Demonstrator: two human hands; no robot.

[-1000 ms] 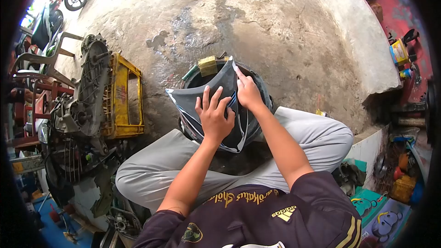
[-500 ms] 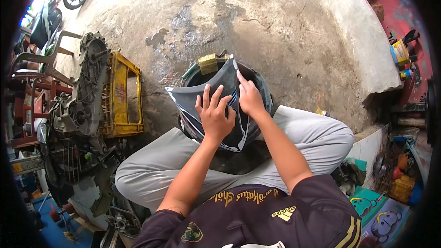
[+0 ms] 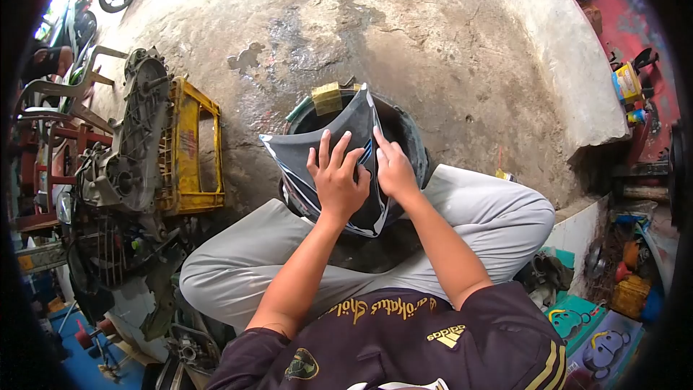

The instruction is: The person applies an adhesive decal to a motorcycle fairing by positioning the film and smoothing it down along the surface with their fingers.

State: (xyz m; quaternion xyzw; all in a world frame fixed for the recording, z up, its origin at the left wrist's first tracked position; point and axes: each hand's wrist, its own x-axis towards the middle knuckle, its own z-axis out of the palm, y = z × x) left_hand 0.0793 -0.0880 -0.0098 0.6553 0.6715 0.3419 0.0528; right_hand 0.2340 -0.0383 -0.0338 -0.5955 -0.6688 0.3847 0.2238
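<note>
A pointed black motorcycle body panel [image 3: 299, 141] with white and blue stripes rests tilted across a round dark tub [image 3: 413, 128] between my legs. My left hand [image 3: 339, 184] lies on the panel's face with its fingers spread and slightly bent. Along the panel's right edge, my right hand [image 3: 397, 172] has its index finger stretched forward and the other fingers curled. Whatever may be under those curled fingers is hidden. A yellowish square piece [image 3: 327, 98] hangs over the tub's far rim.
At left, a metal engine casing [image 3: 130, 152] leans by a yellow crate [image 3: 198, 152], with a chair behind. Wet patches mark the concrete floor [image 3: 462, 65]. A raised concrete ledge [image 3: 559, 50] runs along the right, and assorted parts lie at lower right.
My right hand has slid slightly back toward me along the panel's edge. My left hand and the panel stay almost in place. Part of a person now shows at the far left.
</note>
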